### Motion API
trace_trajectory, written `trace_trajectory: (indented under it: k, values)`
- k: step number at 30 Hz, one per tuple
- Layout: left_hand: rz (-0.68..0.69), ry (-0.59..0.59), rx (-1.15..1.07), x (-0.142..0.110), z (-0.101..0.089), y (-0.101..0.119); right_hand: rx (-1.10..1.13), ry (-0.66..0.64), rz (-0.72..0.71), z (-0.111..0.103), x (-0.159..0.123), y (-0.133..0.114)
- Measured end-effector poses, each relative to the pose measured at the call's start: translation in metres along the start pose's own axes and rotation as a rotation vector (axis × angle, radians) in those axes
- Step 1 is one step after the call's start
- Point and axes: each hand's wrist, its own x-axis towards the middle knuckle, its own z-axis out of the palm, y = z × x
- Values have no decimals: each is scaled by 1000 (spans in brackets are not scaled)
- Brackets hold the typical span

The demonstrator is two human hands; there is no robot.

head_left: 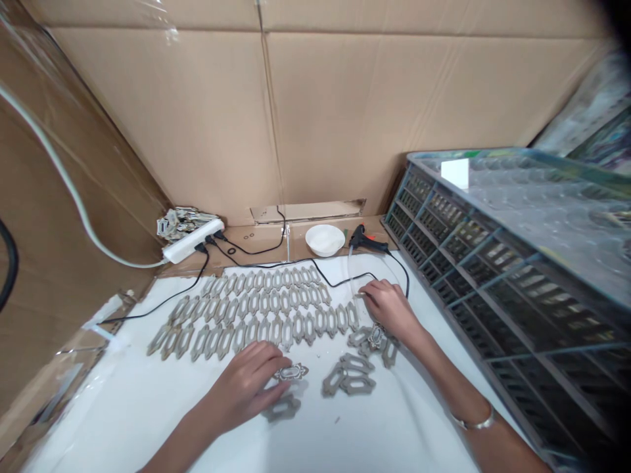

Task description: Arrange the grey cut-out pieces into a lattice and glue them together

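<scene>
While reaching low over the white sheet (pixel 123 401), left hand (pixel 244 387) flat and open, fingertips just beside a shiny metal frame (pixel 292 372); right hand (pixel 389 309) curled half shut near gray frames (pixel 362 337), any hold too hard to tell.

Rows of openwork frame pieces (pixel 256 315) lie on a sheet-covered table (pixel 123 407). Behind them, a hot glue gun (pixel 365 240) sits right of a bowl (pixel 324 240), with a power strip (pixel 193 240) further left and a heap of pieces (pixel 185 222) behind it. A slotted plastic crate (pixel 493 276) stands along the right, cardboard walling (pixel 162 112) behind everything.
</scene>
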Motion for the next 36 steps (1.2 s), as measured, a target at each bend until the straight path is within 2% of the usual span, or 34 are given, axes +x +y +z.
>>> trace_trajectory:
  k: [3, 6, 9, 12, 16, 21, 36]
  values:
    - [8, 14, 7, -1, 1, -1, 148, 80, 27, 0, 2, 4]
    - [7, 9, 10, -1, 0, -1, 446, 149, 96, 1, 4, 3]
    - [0, -2, 12, 0, -1, 0, 708, 121, 121, 7, 5, -4]
    - [1, -5, 12, 0, -1, 0, 794, 65, 78, 12, 7, -14]
    - [0, -13, 13, 0, 0, -1, 758, 28, 60, 11, 12, -24]
    - [-5, -16, 13, 0, 1, -2, 653, -11, 116, 6, 18, -30]
    - [-31, -54, -6, 0, 2, -1, 428, 44, 107, 25, 32, -35]
